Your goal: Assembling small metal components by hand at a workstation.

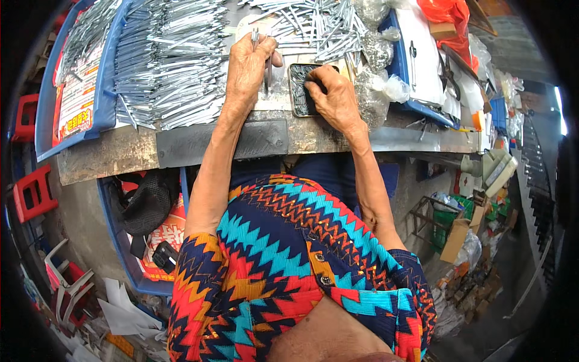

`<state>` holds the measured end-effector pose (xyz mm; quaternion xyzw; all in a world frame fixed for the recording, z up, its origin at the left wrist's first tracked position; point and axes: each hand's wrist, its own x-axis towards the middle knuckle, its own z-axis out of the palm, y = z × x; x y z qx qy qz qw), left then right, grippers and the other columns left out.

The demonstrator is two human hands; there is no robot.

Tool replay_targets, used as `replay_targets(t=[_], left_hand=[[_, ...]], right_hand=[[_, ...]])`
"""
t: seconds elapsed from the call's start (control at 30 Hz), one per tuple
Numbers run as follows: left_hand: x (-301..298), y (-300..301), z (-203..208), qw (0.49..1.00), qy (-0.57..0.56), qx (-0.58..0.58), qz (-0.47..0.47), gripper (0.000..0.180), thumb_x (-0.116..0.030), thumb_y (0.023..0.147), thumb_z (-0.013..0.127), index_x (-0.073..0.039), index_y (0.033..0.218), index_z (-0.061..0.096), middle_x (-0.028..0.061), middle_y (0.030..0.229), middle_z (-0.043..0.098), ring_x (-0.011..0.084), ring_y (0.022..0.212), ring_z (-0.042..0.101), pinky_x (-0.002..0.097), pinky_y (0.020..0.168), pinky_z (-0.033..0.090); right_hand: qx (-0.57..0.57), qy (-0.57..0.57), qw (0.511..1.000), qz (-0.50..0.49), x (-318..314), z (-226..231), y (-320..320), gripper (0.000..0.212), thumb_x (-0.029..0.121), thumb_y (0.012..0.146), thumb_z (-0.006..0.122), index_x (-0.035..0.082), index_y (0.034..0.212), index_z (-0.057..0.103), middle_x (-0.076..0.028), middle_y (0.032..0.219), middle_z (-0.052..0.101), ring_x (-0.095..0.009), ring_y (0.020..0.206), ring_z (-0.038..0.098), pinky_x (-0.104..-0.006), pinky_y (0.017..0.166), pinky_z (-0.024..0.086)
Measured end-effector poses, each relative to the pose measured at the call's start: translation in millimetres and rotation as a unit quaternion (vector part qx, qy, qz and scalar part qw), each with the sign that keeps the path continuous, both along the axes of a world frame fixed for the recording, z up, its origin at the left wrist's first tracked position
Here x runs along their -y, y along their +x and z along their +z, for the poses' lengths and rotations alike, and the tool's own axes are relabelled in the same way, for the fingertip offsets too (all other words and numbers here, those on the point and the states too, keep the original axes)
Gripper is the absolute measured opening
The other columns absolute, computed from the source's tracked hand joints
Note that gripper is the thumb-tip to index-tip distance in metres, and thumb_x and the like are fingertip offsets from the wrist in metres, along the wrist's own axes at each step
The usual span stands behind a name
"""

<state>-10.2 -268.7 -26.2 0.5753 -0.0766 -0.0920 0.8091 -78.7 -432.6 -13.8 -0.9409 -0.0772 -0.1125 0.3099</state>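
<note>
My left hand (pixel 246 67) is closed around a slim metal strip (pixel 254 38), whose end shows above the fingers; more metal pokes out below them. My right hand (pixel 335 96) dips its curled fingertips into a small dark tray (pixel 292 107) of tiny grey metal pieces (pixel 300 84); what they pinch is hidden. Left of my left hand, long metal strips (pixel 187 66) lie in dense stacked rows. Beyond both hands spreads a loose heap of similar strips (pixel 325 27).
A blue bin (pixel 107 99) with more strips stands at the far left of the worktable (pixel 108 151). Clear plastic bags (pixel 377 90), another blue tray (pixel 422 113) and a red bag (pixel 449 15) lie to the right. Below the table edge is a blue crate (pixel 129 259).
</note>
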Motion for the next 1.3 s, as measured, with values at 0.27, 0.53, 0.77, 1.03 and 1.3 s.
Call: replay_targets(t=[0.27, 0.53, 0.77, 1.03, 1.3], left_hand=[[-2.3, 4.0, 0.9, 0.998, 0.006, -0.056, 0.010, 0.016, -0.020, 0.087, 0.053, -0.005, 0.082, 0.050, 0.0010, 0.060, 0.055, 0.0030, 0.047, 0.043, 0.0154, 0.041, 0.031], [1.3, 9.9, 4.9, 0.996, 0.058, -0.045, 0.045, 0.014, -0.017, 0.087, 0.051, -0.004, 0.082, 0.050, 0.0001, 0.058, 0.051, 0.0054, 0.046, 0.044, 0.0191, 0.041, 0.035], [15.1, 22.7, -10.5, 0.883, 0.414, 0.166, 0.146, 0.027, -0.027, 0.082, 0.055, -0.001, 0.086, 0.055, 0.0141, 0.071, 0.061, 0.0282, 0.064, 0.058, 0.0383, 0.058, 0.042], [31.8, 12.4, -14.5, 0.811, 0.519, 0.263, 0.066, 0.018, -0.015, 0.073, 0.059, -0.005, 0.088, 0.060, 0.0158, 0.086, 0.059, 0.0354, 0.076, 0.058, 0.0443, 0.065, 0.045], [25.3, 10.4, -17.7, 0.775, 0.555, 0.297, 0.049, 0.017, -0.010, 0.072, 0.057, -0.003, 0.087, 0.051, 0.0146, 0.089, 0.055, 0.0353, 0.073, 0.058, 0.0444, 0.063, 0.046]], right_hand=[[0.082, -0.144, 0.985, 0.048, -3.6, -10.6, -1.7, 0.010, 0.002, 0.073, 0.057, 0.002, 0.080, 0.051, -0.014, 0.074, 0.049, -0.033, 0.067, 0.053, -0.0403, 0.058, 0.041], [0.057, -0.184, 0.979, 0.069, -0.2, -8.9, -0.6, 0.015, 0.001, 0.071, 0.056, 0.001, 0.080, 0.044, -0.016, 0.074, 0.047, -0.034, 0.066, 0.052, -0.0416, 0.058, 0.041], [0.020, -0.170, 0.983, 0.068, 0.6, -6.4, -1.7, 0.015, 0.002, 0.071, 0.055, 0.000, 0.080, 0.043, -0.018, 0.073, 0.048, -0.037, 0.066, 0.051, -0.0434, 0.058, 0.041], [0.008, -0.164, 0.984, 0.066, 1.1, -4.4, -3.2, 0.014, 0.001, 0.070, 0.054, -0.001, 0.079, 0.044, -0.020, 0.074, 0.051, -0.038, 0.067, 0.054, -0.0444, 0.058, 0.043], [0.001, -0.191, 0.979, 0.069, 3.0, -4.5, -3.0, 0.013, 0.000, 0.068, 0.053, -0.003, 0.079, 0.046, -0.021, 0.075, 0.053, -0.038, 0.065, 0.056, -0.0442, 0.058, 0.046]])
